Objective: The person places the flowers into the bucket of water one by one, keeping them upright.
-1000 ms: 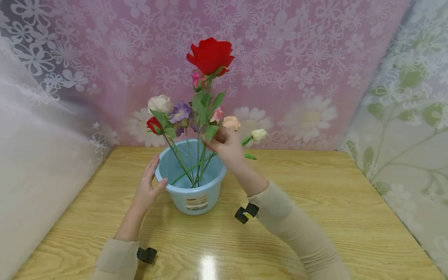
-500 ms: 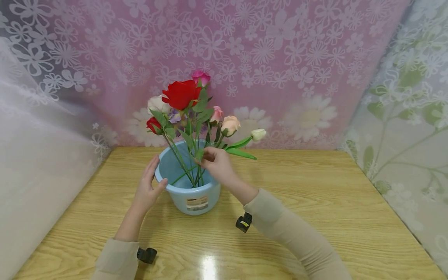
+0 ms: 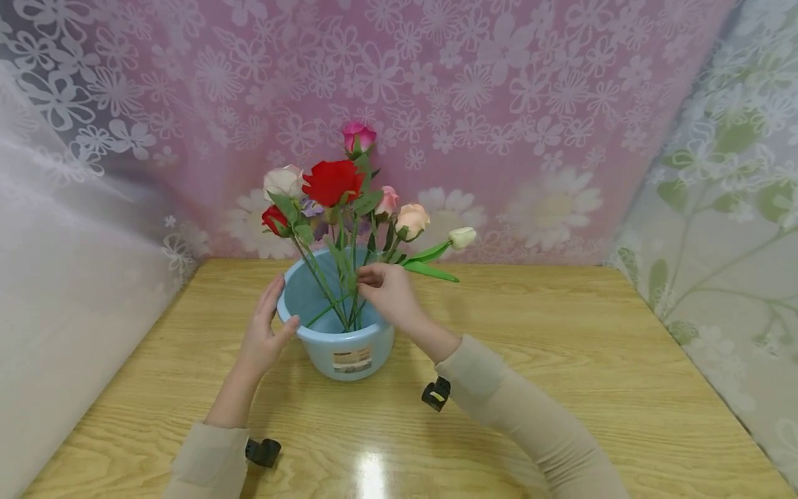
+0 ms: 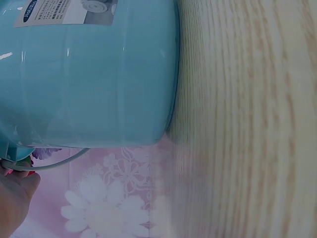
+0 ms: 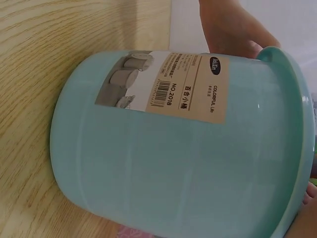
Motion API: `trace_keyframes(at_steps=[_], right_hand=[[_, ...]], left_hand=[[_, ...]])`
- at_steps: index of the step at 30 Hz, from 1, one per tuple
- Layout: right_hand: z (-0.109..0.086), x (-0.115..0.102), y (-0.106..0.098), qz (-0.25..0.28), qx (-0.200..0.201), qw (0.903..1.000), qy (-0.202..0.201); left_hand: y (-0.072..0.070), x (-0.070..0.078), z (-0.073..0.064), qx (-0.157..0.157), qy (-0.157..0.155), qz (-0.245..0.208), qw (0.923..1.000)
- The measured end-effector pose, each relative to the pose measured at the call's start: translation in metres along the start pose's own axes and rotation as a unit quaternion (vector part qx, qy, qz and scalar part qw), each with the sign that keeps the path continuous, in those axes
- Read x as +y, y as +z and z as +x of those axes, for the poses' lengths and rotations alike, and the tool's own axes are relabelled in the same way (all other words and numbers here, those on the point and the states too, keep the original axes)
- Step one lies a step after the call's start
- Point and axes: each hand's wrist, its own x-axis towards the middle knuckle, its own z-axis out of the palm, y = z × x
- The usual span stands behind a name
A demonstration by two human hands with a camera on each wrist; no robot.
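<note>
A light blue plastic bucket (image 3: 352, 353) with a paper label stands upright on the table. My left hand (image 3: 264, 336) holds its left rim, thumb towards the front and fingers along the outer side. Over the right rim, my right hand (image 3: 393, 294) pinches among the stems, at that of a large red rose (image 3: 333, 181). Its exact contact is partly hidden by the fingers and leaves. Inside stand a white rose (image 3: 283, 184), a small red rose (image 3: 276, 220), a magenta rose (image 3: 359, 137), a pink rose (image 3: 388, 199), a peach rose (image 3: 412, 220) and a white tulip (image 3: 462, 238).
A purple flower (image 3: 313, 208) sits partly hidden behind the red rose. The wooden table (image 3: 530, 367) reaches to a pink floral curtain (image 3: 499, 132) behind. A pale curtain (image 3: 75, 298) borders the left side, and another (image 3: 717, 229) the right.
The large red rose has come down into the bucket, first leftward, then slightly right. My right hand has lowered with it and then stayed nearly still. The left hand keeps its place on the rim.
</note>
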Motion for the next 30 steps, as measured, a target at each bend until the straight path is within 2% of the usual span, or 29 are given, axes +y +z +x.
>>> trace_keyframes(at_steps=[8, 14, 17, 21, 24, 27, 30], right_hand=[[-0.008, 0.008, -0.009, 0.023, 0.017, 0.9996, 0.002], [-0.021, 0.015, -0.024, 0.06, 0.051, 0.9964, -0.032], [-0.029, 0.021, -0.036, 0.057, 0.07, 0.9947, -0.049], [-0.045, 0.027, -0.057, 0.009, 0.078, 0.9957, -0.048], [-0.057, 0.029, -0.074, -0.042, 0.06, 0.9965, -0.042], [-0.069, 0.032, -0.092, -0.101, 0.043, 0.9927, -0.049], [-0.078, 0.033, -0.108, -0.155, 0.039, 0.9858, -0.05]], left_hand=[[0.002, -0.035, -0.001, -0.013, -0.018, 0.007, 0.9997], [-0.001, -0.037, 0.001, -0.023, -0.016, 0.015, 0.9995], [-0.004, -0.035, 0.001, -0.034, -0.027, 0.033, 0.9985], [-0.008, -0.029, 0.002, -0.049, -0.044, 0.058, 0.9961], [-0.01, -0.023, 0.002, -0.043, -0.04, 0.068, 0.9959], [-0.012, -0.012, 0.003, -0.034, -0.012, 0.083, 0.9959], [-0.01, 0.005, 0.006, -0.044, 0.025, 0.118, 0.9917]])
